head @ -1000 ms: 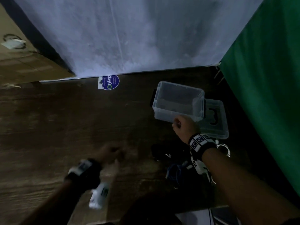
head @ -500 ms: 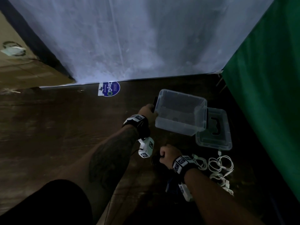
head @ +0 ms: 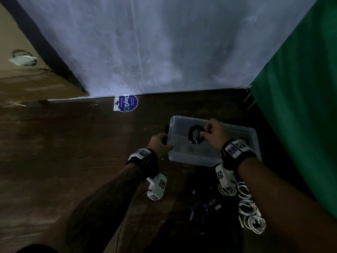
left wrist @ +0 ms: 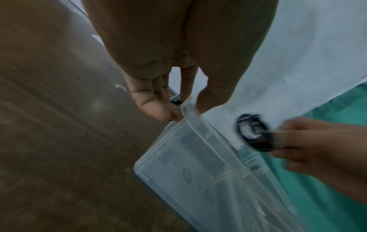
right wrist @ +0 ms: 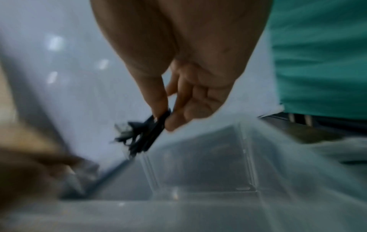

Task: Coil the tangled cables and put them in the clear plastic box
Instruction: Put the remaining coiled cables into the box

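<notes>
Coiled black cable pinched by right hand above box on wooden floor.

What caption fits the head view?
Right hand holds coiled black cable over clear box; left hand steadies it.

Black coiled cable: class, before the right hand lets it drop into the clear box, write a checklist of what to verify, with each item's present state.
1. Black coiled cable pinched by the right hand: ok.
2. Cable held over the opening of the clear box: ok.
3. Left hand gripping the box's left rim: ok.
4. Coil tidy, no trailing loops: cannot tell, blurred.
5. Box interior free: ok, nothing visible inside.
6. All cables coiled: not ok; white cables and blue cable lie on the table.
</notes>
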